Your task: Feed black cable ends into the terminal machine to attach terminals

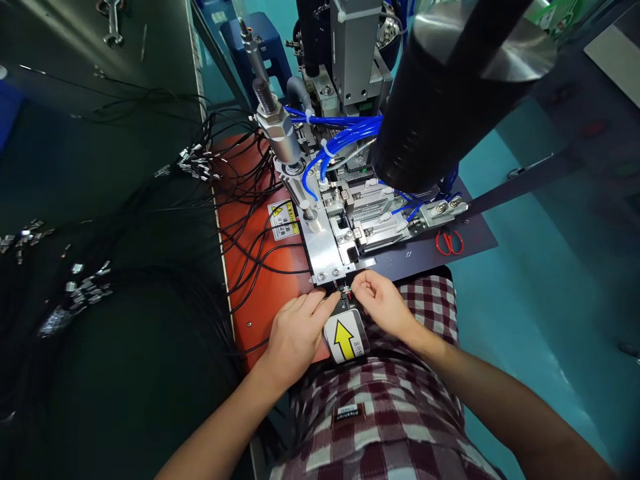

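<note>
My left hand and my right hand meet at the front edge of a metal machine fixture. Both pinch a small wire end with a connector between thumb and fingertips, right at the fixture's slot. Below the hands sits a label with a yellow arrow that points toward the machine. Black cables run off to the left from the orange mat.
Red scissors lie on the dark plate at right. Blue air hoses and a pneumatic cylinder rise behind. A large black cylinder overhangs. Bundles of cables with metal connectors cover the dark table at left.
</note>
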A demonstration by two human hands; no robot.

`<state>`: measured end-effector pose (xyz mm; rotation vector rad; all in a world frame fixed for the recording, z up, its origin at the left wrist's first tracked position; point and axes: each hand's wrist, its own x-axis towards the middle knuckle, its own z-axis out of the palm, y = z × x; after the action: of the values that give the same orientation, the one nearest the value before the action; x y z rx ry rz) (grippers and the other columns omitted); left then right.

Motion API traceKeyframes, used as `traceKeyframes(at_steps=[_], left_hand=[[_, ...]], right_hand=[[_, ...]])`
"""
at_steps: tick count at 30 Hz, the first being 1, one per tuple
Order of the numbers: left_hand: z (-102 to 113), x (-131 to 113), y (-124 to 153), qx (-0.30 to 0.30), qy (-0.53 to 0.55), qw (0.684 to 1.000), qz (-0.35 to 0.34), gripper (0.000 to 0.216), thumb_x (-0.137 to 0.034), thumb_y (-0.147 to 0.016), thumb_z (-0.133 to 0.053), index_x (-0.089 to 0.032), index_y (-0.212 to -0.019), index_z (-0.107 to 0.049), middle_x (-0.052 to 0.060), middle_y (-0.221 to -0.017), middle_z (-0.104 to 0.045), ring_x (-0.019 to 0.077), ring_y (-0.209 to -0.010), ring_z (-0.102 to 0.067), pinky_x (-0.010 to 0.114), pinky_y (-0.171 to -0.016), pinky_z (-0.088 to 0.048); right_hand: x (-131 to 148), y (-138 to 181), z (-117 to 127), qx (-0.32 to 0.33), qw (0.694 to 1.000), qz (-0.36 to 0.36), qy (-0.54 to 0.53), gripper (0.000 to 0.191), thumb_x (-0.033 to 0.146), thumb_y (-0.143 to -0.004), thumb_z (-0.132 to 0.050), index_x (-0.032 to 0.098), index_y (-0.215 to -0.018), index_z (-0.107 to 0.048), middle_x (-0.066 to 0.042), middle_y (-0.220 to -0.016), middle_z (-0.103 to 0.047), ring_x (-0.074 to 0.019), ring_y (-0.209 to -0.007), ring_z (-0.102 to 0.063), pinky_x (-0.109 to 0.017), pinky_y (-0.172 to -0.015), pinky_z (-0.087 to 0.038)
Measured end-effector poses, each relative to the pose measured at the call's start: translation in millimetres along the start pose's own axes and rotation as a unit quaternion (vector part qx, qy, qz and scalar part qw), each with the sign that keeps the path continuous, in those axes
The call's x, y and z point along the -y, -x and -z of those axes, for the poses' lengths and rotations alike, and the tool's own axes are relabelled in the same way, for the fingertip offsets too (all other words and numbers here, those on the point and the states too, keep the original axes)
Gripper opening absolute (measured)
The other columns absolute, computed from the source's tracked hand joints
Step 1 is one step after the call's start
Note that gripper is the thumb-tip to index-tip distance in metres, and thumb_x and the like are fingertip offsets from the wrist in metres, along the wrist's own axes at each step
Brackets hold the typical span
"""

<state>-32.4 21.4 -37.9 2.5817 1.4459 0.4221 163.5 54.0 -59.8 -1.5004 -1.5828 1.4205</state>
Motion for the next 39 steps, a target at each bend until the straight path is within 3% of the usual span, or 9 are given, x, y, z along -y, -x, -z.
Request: traceKeyframes(at_steps=[6, 15, 22, 26, 29, 32, 35, 39], left_hand=[[0, 0, -1, -0.006, 0.000, 1.000, -0.004, 0.037, -0.007, -0.087, -0.039, -0.015, -0.113, -0.064, 0.010, -0.095, -0.066, 0.0192, -0.074, -0.060, 0.031, -0.066, -0.050], [1, 0, -2, -0.016, 0.009, 1.000, -0.013, 0.036, -0.005, -0.086, -0.041, -0.013, -0.112, -0.064, 0.011, -0.093, -0.066, 0.0209, -0.075, -0.061, 0.032, -0.065, -0.050], [2, 0, -2, -0.019, 0.022, 0.999, -0.013, 0.038, -0.005, -0.086, -0.040, -0.013, -0.113, -0.064, 0.010, -0.093, -0.066, 0.0214, -0.075, -0.060, 0.033, -0.063, -0.050], [2, 0, -2, -0.015, 0.034, 0.999, -0.007, 0.038, -0.005, -0.087, -0.038, -0.013, -0.115, -0.062, 0.009, -0.092, -0.066, 0.0210, -0.074, -0.059, 0.033, -0.063, -0.049], [2, 0, -3, -0.016, 0.040, 0.999, -0.008, 0.037, -0.006, -0.089, -0.036, -0.013, -0.116, -0.061, 0.009, -0.093, -0.067, 0.0207, -0.074, -0.059, 0.033, -0.064, -0.048], [3, 0, -2, -0.010, 0.042, 0.999, -0.010, 0.037, -0.007, -0.090, -0.036, -0.013, -0.117, -0.060, 0.009, -0.093, -0.067, 0.0207, -0.074, -0.059, 0.033, -0.064, -0.048], [3, 0, -1, -0.004, 0.043, 0.999, -0.009, 0.037, -0.006, -0.090, -0.036, -0.013, -0.118, -0.059, 0.008, -0.093, -0.067, 0.0207, -0.074, -0.059, 0.033, -0.063, -0.048], [2, 1, -1, -0.004, 0.044, 0.999, -0.007, 0.038, -0.006, -0.090, -0.036, -0.014, -0.119, -0.059, 0.008, -0.096, -0.067, 0.0208, -0.075, -0.058, 0.033, -0.064, -0.048]], right_hand=[[15, 4, 9, -0.034, 0.992, 0.033, 0.117, 0.014, 0.026, -0.091, -0.048, 0.020, -0.089, -0.061, 0.002, -0.062, -0.054, -0.0134, -0.056, -0.048, -0.025, -0.054, -0.036], [0, 0, 3, -0.015, 0.996, -0.038, -0.074, 0.020, 0.034, -0.089, -0.053, 0.017, -0.085, -0.062, 0.003, -0.062, -0.048, -0.0106, -0.051, -0.040, -0.023, -0.046, -0.032], [2, 0, 4, 0.005, 0.999, -0.024, -0.027, 0.014, 0.029, -0.088, -0.055, 0.018, -0.082, -0.061, 0.003, -0.060, -0.047, -0.0110, -0.053, -0.043, -0.022, -0.048, -0.034], [4, 2, 6, -0.012, 0.996, 0.053, 0.070, 0.013, 0.023, -0.090, -0.051, 0.018, -0.081, -0.058, 0.001, -0.065, -0.052, -0.0118, -0.057, -0.047, -0.024, -0.054, -0.039], [5, 5, 9, -0.034, 0.974, 0.145, 0.173, 0.011, 0.019, -0.090, -0.051, 0.018, -0.082, -0.058, 0.000, -0.068, -0.056, -0.0133, -0.061, -0.050, -0.027, -0.061, -0.039], [4, 6, 8, -0.043, 0.957, 0.189, 0.216, 0.010, 0.017, -0.090, -0.051, 0.018, -0.083, -0.058, -0.001, -0.067, -0.057, -0.0140, -0.062, -0.051, -0.029, -0.063, -0.039], [2, 5, 5, -0.037, 0.969, 0.158, 0.189, 0.010, 0.018, -0.090, -0.050, 0.018, -0.082, -0.056, 0.000, -0.066, -0.055, -0.0135, -0.060, -0.050, -0.027, -0.061, -0.039], [1, 3, 3, -0.026, 0.992, 0.043, 0.116, 0.016, 0.023, -0.093, -0.048, 0.019, -0.079, -0.052, 0.002, -0.065, -0.052, -0.0116, -0.056, -0.046, -0.023, -0.052, -0.036]])
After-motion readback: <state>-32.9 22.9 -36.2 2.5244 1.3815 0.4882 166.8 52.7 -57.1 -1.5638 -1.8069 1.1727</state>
